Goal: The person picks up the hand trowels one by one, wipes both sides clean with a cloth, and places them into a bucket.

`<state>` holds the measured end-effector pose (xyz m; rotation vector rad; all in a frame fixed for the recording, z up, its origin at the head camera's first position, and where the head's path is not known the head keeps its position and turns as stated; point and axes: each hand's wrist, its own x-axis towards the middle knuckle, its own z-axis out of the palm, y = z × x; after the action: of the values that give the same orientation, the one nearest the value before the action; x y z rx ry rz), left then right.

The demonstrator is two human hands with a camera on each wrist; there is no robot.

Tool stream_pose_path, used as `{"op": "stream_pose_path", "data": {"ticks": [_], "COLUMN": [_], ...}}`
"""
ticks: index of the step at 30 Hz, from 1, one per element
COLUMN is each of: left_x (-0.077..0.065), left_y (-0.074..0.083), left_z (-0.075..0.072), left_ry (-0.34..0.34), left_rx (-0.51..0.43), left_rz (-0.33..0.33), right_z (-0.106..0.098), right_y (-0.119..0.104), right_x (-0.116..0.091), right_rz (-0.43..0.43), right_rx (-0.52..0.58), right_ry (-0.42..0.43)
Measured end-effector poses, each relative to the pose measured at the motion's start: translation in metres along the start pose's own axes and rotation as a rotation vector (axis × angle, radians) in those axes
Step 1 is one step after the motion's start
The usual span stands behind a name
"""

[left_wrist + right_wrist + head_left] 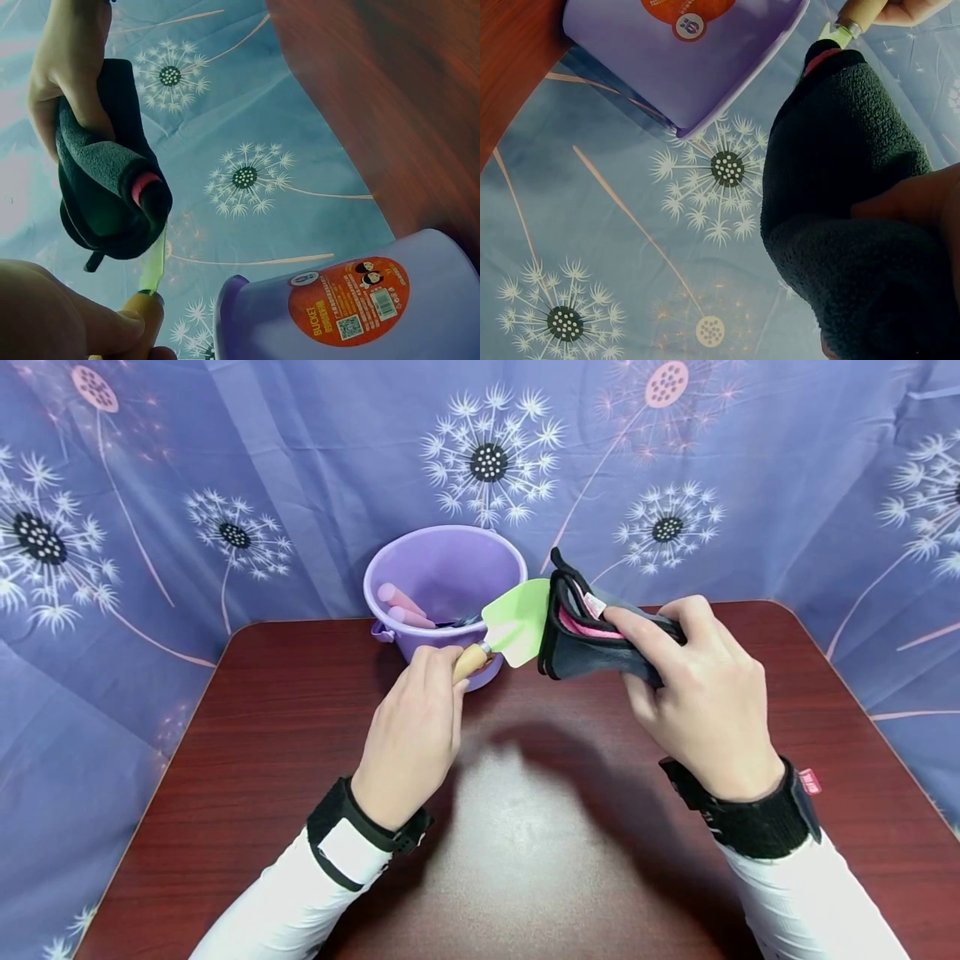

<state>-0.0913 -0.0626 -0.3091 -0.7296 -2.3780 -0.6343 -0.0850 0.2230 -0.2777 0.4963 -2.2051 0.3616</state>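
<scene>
My left hand (412,727) grips the wooden handle of a small garden trowel (517,622), whose light green blade points up and to the right. My right hand (708,706) holds a folded dark grey cloth (600,662) with black edging and a pink inner side. The cloth's folded end is at the blade's right edge; in the left wrist view the cloth (112,210) hides part of the blade. Only a little of the green blade shows beside the cloth (840,165) in the right wrist view. Both things are held above the table.
Behind the trowel a purple bucket (450,556) stands at the table's back edge, with pink-handled items (401,602) and something dark inside. An orange label (349,300) is on its side. A blue dandelion-print curtain (315,485) hangs around the brown table (262,735).
</scene>
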Motion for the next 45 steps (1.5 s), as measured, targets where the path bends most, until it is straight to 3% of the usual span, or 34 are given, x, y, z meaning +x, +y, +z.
{"op": "stream_pose_path", "data": {"ticks": [11, 28, 36, 45], "left_x": [0.0007, 0.0004, -0.0001, 0.0004], "left_y": [0.0019, 0.0045, 0.0042, 0.003], "left_z": [0.0016, 0.0063, 0.0063, 0.0057], "left_ry": [0.017, -0.022, -0.025, -0.015], "left_rx": [0.009, 0.012, 0.018, 0.048], "left_rz": [0.034, 0.111, 0.113, 0.118], "right_z": [0.0007, 0.0051, 0.0067, 0.0078], "right_y": [0.0005, -0.0007, -0.002, -0.0028], "right_x": [-0.0002, 0.0, 0.0, 0.0006], "right_rz": [-0.007, -0.176, -0.245, -0.265], "right_rx": [0.017, 0.064, 0.09, 0.102], "right_ry": [-0.016, -0.173, -0.199, -0.206]}}
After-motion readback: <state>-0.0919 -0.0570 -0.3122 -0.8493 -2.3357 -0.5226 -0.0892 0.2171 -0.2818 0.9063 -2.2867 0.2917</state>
